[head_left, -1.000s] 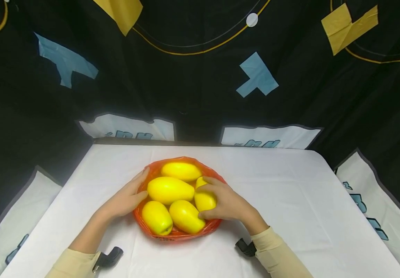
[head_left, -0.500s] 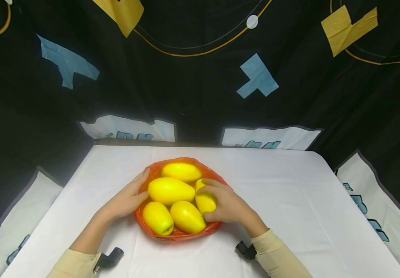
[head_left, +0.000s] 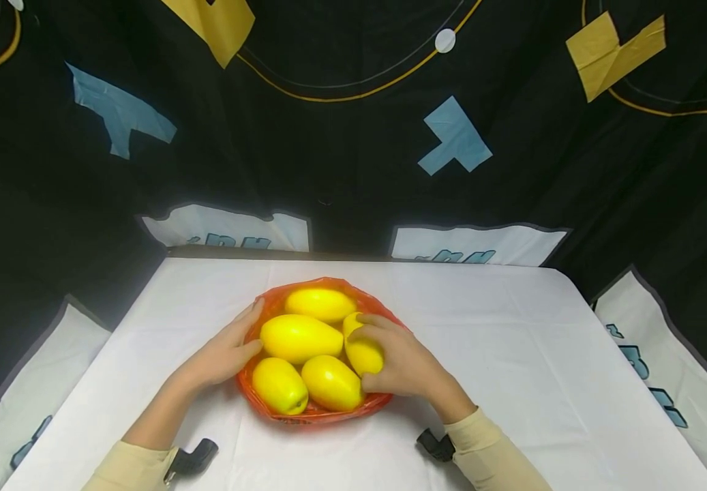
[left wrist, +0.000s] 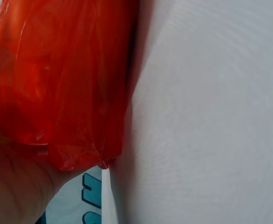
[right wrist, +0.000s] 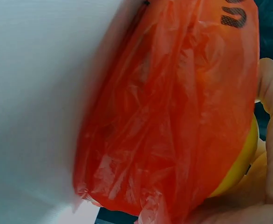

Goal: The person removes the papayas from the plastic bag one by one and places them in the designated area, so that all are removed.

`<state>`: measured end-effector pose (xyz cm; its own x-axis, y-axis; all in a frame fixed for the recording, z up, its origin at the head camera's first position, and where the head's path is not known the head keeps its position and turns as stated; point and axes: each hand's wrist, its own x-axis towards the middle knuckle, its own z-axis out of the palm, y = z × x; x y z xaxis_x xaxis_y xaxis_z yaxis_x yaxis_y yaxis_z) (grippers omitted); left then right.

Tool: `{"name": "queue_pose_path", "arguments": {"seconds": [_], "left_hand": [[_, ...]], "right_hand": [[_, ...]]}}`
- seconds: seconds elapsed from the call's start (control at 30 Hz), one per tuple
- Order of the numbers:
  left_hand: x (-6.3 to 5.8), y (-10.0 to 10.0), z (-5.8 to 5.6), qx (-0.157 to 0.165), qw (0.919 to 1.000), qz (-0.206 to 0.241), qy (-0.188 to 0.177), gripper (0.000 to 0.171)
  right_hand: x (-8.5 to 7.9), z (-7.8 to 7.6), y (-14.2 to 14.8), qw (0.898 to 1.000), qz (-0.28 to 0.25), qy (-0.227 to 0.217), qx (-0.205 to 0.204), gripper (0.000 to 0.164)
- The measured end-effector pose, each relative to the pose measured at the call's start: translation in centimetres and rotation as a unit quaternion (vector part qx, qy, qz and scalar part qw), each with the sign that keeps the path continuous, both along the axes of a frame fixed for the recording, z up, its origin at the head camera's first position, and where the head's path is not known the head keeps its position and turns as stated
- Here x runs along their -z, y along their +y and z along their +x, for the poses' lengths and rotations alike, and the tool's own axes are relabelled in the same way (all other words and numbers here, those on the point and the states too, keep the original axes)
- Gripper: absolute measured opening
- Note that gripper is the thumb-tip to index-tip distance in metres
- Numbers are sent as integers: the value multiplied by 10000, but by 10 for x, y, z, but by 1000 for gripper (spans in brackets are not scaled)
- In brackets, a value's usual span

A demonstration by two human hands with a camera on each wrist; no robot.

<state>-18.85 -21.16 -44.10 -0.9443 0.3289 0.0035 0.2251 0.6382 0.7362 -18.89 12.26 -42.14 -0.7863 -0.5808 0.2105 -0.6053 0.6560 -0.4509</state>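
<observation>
A red plastic bag (head_left: 384, 307), its mouth wide, sits on the white table with several yellow mangoes (head_left: 301, 337) inside. My right hand (head_left: 405, 358) reaches over the bag's right rim and grips the rightmost mango (head_left: 362, 348), fingers over its far end and thumb at its near end. My left hand (head_left: 227, 351) rests along the bag's left side with its fingers extended, the thumb tip beside the middle mango. In the left wrist view the palm (left wrist: 20, 186) lies against the red plastic and the fingertips are hidden. In the right wrist view the bag wall (right wrist: 174, 116) covers much of the gripped mango.
A white cloth covers the table (head_left: 500, 354). Behind it hangs a black curtain (head_left: 353, 157) with blue and yellow tape pieces. Black wrist mounts (head_left: 193, 457) stick out from both sleeves, close over the table.
My right thumb has slid off the front mango onto the near end of the rightmost one. That mango has shifted slightly in the grip. The left hand stays in place.
</observation>
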Motion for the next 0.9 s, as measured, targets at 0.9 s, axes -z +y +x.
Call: {"name": "queue_pose_path", "arguments": {"seconds": [0.9], "left_hand": [[0, 0, 0, 19, 10000, 39, 53, 70]], "right_hand": [[-39, -4, 21, 9917, -1257, 144, 215, 57]]}}
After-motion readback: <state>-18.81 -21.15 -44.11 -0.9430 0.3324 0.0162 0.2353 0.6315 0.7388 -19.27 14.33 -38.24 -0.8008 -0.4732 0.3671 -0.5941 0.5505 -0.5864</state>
